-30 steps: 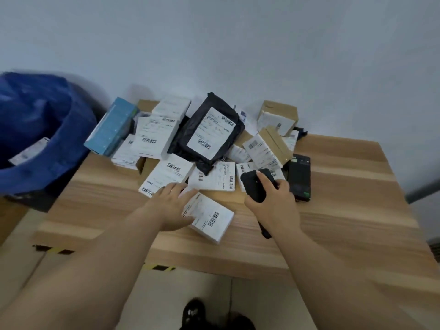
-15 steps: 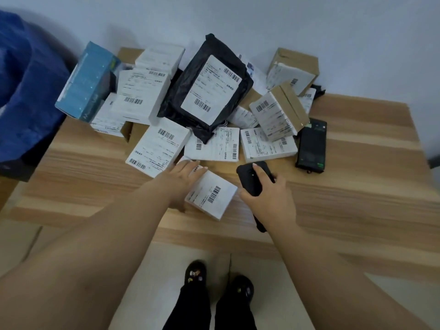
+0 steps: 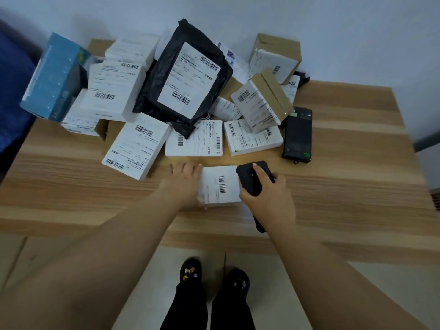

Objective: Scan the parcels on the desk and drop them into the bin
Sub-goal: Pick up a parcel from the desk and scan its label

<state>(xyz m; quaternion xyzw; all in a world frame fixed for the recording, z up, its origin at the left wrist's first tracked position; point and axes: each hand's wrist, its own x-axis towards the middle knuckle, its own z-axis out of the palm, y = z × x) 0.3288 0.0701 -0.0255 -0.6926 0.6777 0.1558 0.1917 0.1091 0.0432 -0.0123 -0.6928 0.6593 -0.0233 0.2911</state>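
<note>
Parcel (image 3: 220, 185) in play is the small white box at the near-middle of the desk (image 3: 345, 186), label up, barcode roughly centred on its top with the bars stacked along the near-far line. It sits apart from the main pile, just near of the flat white parcels (image 3: 194, 139).

Left hand (image 3: 184, 184) lies on the box's left edge, fingers fairly straight and pointing far; it looks like it steadies the box rather than wrapping it, though the underside contact is hidden.

Right hand (image 3: 264, 196) is wrapped around the black scanner (image 3: 253, 177), index finger on top. Scanner head overlaps the box's right edge, so the barcode lies just left of the scanner nose. Handle runs near-right, nose far-left.

Key relation: barcode is left of the scanner, between the two hands. My read: the scan needs only a small tilt of the nose left and down onto the label.

Bin (image 3: 14, 91) is the blue mass at the far left, past the desk edge. Left hand is nearer to it and already on the box, so the drop is likely a left-hand job.

Black handheld device (image 3: 297, 134) lies flat, far-right of the scanner, untouched.
</note>
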